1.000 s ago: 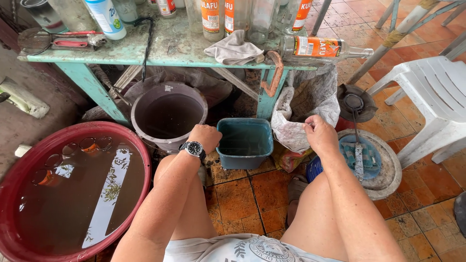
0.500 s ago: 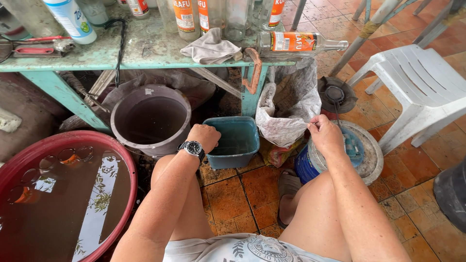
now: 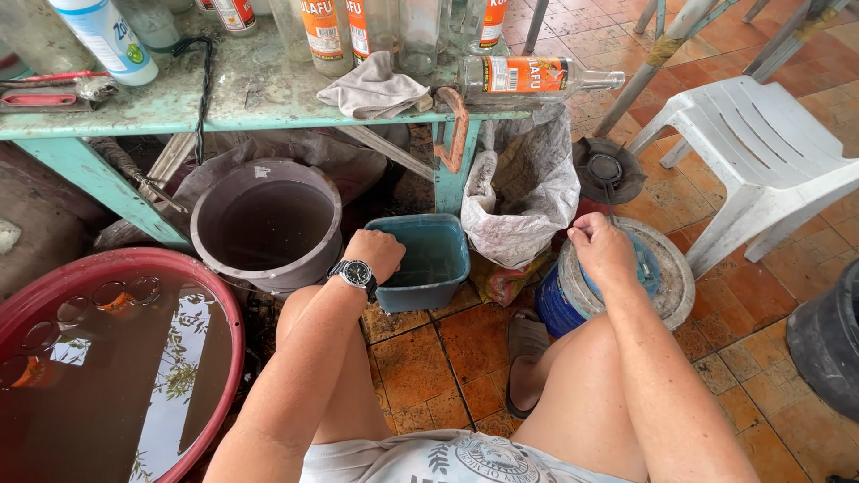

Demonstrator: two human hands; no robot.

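My left hand (image 3: 376, 250), with a black wristwatch on the wrist, rests closed on the near left rim of a small teal rectangular tub (image 3: 428, 259) on the floor. My right hand (image 3: 601, 252) is closed over the top of a blue round container with a grey lid (image 3: 662, 286), its fingers pinching something small that I cannot make out, right beside a crumpled whitish plastic sack (image 3: 519, 192). I sit low with bare knees, one foot in a sandal (image 3: 523, 344).
A grey bucket (image 3: 268, 224) and a big red basin (image 3: 107, 358) of brown water with floating bottles stand at left. A green table (image 3: 224, 98) bears bottles, a rag and a lying bottle. White plastic chair (image 3: 761, 161) at right; dark bin (image 3: 828, 344) at far right.
The view has shifted slightly. My right hand has moved from the sack's edge down onto the blue container's lid. My left hand stays on the teal tub's rim.
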